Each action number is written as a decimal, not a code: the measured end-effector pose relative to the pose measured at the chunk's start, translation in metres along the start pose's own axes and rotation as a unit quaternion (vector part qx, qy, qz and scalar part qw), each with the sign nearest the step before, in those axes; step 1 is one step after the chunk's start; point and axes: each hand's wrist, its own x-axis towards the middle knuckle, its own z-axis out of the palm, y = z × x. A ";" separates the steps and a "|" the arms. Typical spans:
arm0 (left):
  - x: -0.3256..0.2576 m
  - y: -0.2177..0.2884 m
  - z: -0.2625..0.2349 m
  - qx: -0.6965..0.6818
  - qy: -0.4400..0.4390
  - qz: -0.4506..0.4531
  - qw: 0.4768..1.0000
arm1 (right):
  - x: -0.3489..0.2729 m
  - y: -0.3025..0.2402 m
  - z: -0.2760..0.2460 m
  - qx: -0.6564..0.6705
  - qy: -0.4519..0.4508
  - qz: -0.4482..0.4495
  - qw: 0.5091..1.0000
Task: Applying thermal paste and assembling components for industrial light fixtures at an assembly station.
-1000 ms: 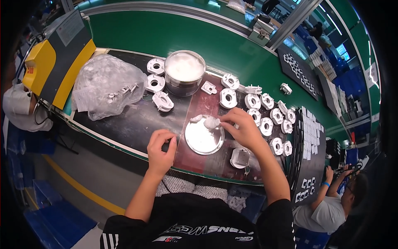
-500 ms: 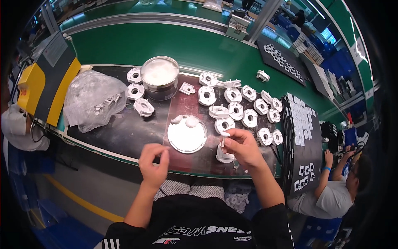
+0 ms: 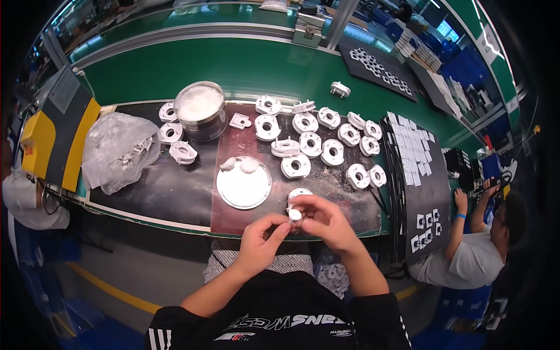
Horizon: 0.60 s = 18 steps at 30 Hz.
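Close to the bench's front edge, my two hands meet at a small white part with a round top (image 3: 295, 215). My right hand (image 3: 329, 224) has its thumb and forefinger closed around that part. Pinched fingers of my left hand (image 3: 261, 244) touch it from below left; their tips partly hide its lower end. Just behind my right fingers stands a white ring-shaped housing (image 3: 300, 192), half covered by them. A round white lid (image 3: 245, 189) with soft white lumps (image 3: 249, 165) on its far rim lies left of the hands.
Several white ring housings (image 3: 310, 144) spread over the dark mat. A metal tin (image 3: 201, 127) of white material and a clear plastic bag (image 3: 116, 149) stand left. Stacked black boards (image 3: 402, 221) with white pieces flank the right, near a co-worker (image 3: 466, 251).
My left hand has moved right and up to meet my right hand at the small white part. My right hand has come slightly left and lower. The view has shifted a little.
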 end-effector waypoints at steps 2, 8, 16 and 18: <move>0.002 0.001 0.001 0.027 0.001 0.013 1.000 | -0.003 -0.013 -0.019 -0.019 -0.006 0.055 0.998; 0.007 0.005 0.009 0.257 -0.055 0.157 0.952 | -0.011 -0.031 -0.028 -0.072 -0.052 0.101 0.991; 0.028 -0.013 0.019 0.465 -0.024 0.159 0.871 | 0.018 -0.025 -0.074 -0.084 0.092 0.071 0.990; 0.036 -0.023 0.021 0.484 -0.015 0.154 0.861 | 0.030 -0.016 -0.079 -0.086 0.085 0.066 0.990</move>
